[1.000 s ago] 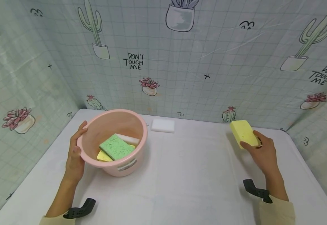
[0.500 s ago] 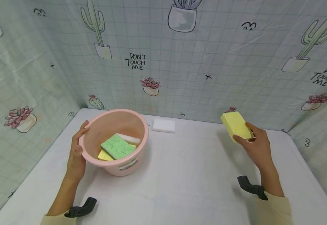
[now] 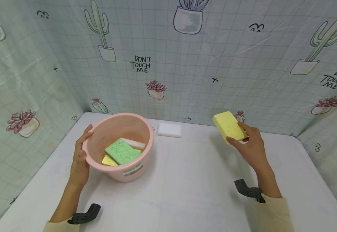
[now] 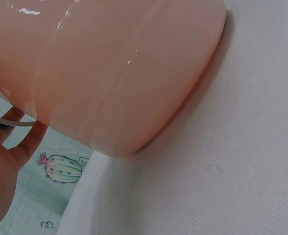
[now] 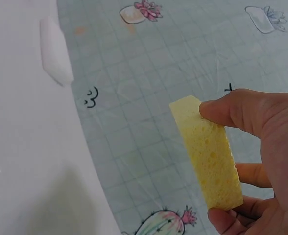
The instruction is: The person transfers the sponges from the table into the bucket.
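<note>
A pink plastic bucket (image 3: 133,120) stands at the left of the white table. My left hand (image 3: 80,161) grips its left rim; in the left wrist view, fingers (image 4: 29,142) touch the wall below the rim. Inside the bucket a green sponge (image 3: 122,151) lies on top of a yellow sponge (image 3: 108,160) and beside a white sponge (image 3: 135,144). My right hand (image 3: 250,146) pinches another yellow sponge (image 3: 229,125) between thumb and fingers, raised above the table. The right wrist view shows the held sponge (image 5: 210,156) edge-on, with part of its far face hidden.
A white sponge (image 3: 169,130) lies flat near the table's back edge, just right of the bucket. Fabric printed with cacti (image 3: 185,64) hangs behind and at both sides of the white table (image 3: 185,180). A black wrist strap (image 3: 84,214) sits on each forearm.
My right hand has carried the yellow sponge leftward and slightly up, toward the bucket. The left hand and the bucket stay in place, and the view shifts slightly.
</note>
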A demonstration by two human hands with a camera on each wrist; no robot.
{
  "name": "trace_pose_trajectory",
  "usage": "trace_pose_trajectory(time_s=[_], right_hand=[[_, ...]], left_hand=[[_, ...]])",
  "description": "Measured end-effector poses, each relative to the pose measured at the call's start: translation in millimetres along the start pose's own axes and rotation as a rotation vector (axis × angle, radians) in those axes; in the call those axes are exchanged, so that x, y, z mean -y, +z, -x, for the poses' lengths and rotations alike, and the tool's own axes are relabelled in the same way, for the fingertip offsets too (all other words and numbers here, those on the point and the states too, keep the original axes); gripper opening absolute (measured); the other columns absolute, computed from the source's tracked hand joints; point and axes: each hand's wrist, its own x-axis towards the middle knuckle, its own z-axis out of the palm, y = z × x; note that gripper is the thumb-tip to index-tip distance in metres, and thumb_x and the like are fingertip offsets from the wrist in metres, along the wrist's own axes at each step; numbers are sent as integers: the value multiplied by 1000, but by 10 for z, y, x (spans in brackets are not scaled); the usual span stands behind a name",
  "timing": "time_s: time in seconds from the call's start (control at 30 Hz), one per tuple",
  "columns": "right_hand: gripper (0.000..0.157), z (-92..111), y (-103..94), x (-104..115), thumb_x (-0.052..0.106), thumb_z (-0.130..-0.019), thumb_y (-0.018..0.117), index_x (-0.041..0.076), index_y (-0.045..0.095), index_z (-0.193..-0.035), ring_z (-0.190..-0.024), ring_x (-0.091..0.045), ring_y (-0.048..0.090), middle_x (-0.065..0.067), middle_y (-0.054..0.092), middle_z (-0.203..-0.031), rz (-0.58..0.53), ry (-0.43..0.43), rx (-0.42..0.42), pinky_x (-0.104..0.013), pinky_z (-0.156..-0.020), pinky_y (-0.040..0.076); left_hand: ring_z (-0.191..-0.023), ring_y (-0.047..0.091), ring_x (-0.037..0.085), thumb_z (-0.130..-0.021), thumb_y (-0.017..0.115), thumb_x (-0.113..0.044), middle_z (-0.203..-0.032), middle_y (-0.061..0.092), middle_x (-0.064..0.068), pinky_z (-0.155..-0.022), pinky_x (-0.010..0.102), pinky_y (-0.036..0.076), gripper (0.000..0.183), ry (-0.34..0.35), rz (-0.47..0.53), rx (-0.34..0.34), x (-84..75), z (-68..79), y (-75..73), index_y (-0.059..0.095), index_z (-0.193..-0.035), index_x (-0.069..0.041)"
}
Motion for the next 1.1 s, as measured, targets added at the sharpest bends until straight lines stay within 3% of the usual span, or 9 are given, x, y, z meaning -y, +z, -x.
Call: trace_pose_trajectory(time_s=[0.73,1.1], right_hand=[[71,-159,182,524,38,-74,69,9,42,-132,-84,-26,40,-13,42,-112,-81,-136,20,-33,-67,33],[71,-173,357,900,40,-72,71,13,43,-132,-87,-23,41,-10,40,-114,-135,-181,86,-33,-69,36]], left_hand=[[-132,14,26,-91,39,-39,-147,11,8,-101,24,26,57,6,5,8,24,-31,18,28,-135,-3],[-132,15,25,-91,41,-40,-147,12,7,-99,22,28,58,-10,13,-14,-28,-3,34,29,-135,-4]])
